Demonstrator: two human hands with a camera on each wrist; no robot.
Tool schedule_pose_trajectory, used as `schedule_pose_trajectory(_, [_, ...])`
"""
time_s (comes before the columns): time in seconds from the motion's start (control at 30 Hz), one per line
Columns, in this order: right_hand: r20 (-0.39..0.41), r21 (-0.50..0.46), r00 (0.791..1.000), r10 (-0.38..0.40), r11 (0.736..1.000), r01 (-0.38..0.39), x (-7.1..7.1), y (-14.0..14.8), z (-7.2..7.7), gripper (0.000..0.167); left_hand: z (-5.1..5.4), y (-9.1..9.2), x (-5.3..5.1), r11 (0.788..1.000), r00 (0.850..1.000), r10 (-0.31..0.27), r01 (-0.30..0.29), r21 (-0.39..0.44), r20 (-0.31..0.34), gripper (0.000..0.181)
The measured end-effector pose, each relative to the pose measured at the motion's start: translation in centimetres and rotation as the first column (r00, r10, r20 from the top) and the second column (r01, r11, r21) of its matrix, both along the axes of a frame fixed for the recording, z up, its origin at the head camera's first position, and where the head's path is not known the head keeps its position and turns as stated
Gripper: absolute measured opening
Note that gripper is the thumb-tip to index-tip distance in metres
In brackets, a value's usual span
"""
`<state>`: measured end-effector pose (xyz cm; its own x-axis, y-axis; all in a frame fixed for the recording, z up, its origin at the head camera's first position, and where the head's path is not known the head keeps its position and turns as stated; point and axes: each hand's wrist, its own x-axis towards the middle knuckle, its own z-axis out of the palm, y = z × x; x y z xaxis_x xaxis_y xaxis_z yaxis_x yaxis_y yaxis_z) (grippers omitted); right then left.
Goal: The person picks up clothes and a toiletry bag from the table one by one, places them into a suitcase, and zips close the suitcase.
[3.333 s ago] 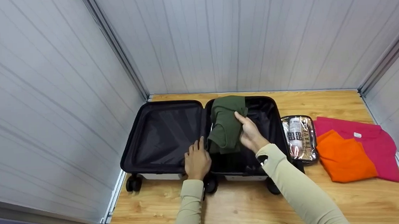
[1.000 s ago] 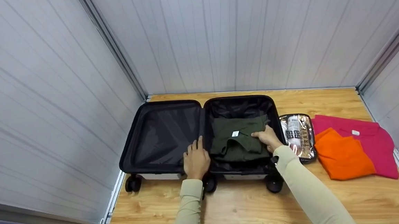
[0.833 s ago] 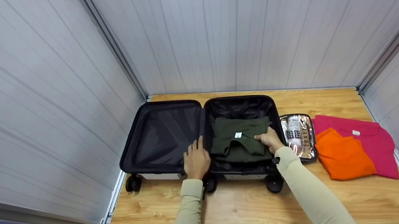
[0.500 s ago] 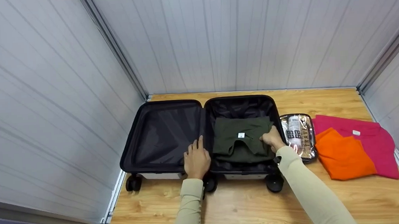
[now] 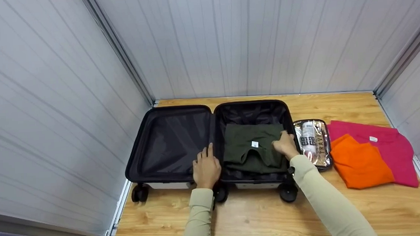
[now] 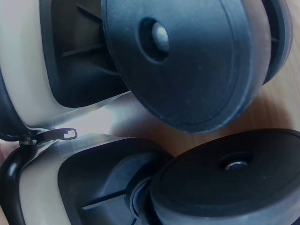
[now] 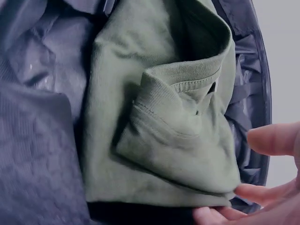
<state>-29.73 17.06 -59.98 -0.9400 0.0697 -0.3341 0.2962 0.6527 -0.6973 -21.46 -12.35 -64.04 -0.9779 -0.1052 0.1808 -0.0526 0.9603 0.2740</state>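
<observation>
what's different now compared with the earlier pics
The green shirt has moved nearer the person and now lies across the right half of the suitcase, its white label showing. The right hand has shifted rightward and now touches the shirt's right edge. The left hand stays at the suitcase's middle; the pouch, orange garment and pink garment stay put.

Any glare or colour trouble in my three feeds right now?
Head: bright glints on the clear pouch, shirt dark green; left wrist: washed-out white glare beside the small dark tab; right wrist: shirt looks paler than in the head view.
</observation>
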Motion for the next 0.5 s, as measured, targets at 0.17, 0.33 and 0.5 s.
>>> schedule_pose_trajectory(0.17, [-0.044, 0.161, 0.995, 0.089, 0.984, -0.081, 0.4, -0.73, 0.39, 0.067, -0.03, 0.03, -0.03, 1.0, 1.0, -0.001, 0.001, -0.003, -0.025, 0.052])
schedule_pose_trajectory(0.33, [-0.014, 0.211, 0.983, 0.181, 0.962, -0.174, 0.59, -0.67, 0.31, 0.061, -0.05, 0.09, -0.01, 1.0, 1.0, -0.005, 0.005, 0.004, -0.019, 0.052])
schedule_pose_trajectory(0.5, [0.067, 0.168, 0.94, 0.334, 0.925, -0.341, 0.75, -0.27, 0.02, 0.05, 0.16, 0.07, 0.05, 1.0, 1.0, -0.001, 0.001, 0.009, -0.007, 0.052])
